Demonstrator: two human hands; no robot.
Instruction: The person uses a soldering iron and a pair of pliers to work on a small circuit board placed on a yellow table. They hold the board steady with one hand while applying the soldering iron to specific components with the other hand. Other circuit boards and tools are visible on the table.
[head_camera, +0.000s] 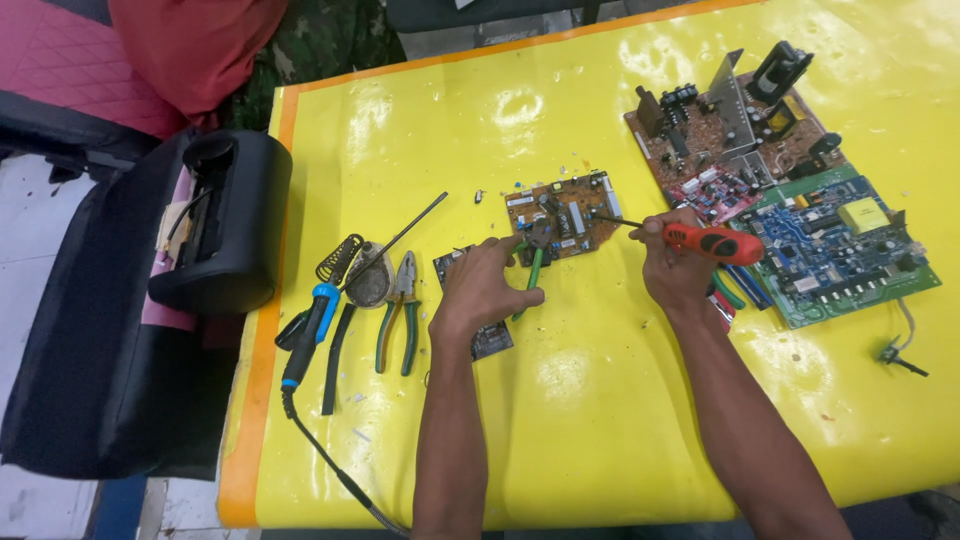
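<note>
Two hands (580, 275) over brown circuit board (565, 215), pliers (400, 310) and soldering iron (310, 335) alongside.

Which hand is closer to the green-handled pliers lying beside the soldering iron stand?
Left. The left hand is just to the right of the green-handled pliers; the right hand, holding a red-handled screwdriver, is much farther right.

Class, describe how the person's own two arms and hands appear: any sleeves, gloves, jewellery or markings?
Both forearms are bare right to the bottom edge of the picture: no sleeves show. The left hand and right hand wear no gloves. No watch, ring, bracelet or marking is visible.
</note>
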